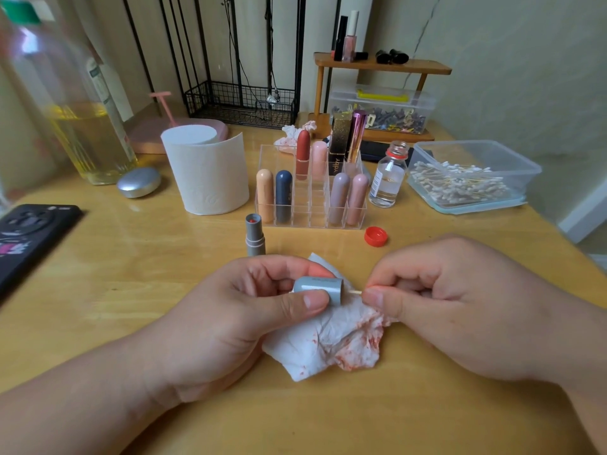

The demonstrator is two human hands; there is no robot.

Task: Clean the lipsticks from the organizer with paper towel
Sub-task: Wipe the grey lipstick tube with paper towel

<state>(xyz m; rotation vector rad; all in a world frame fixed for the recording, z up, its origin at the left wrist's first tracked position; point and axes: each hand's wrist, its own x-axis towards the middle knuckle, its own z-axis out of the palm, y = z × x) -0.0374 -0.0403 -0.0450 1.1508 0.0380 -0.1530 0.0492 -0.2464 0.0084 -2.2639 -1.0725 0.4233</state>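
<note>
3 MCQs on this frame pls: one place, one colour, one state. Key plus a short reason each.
1. Where does the open lipstick stand?
A. on the table, beside the organizer at its front left corner
B. inside the organizer
C. on the wooden shelf

2. What colour is the loose bottle cap?
A. blue
B. red
C. white

3. What is the left hand doing?
A. lying flat, empty
B. lifting the phone
C. gripping the grey cap

Key:
1 A, it stands upright on the wood outside the clear box.
2 B, plainly red.
3 C, thumb and fingers curl round the cap, while the right hand pinches a cotton swab at its opening.
</note>
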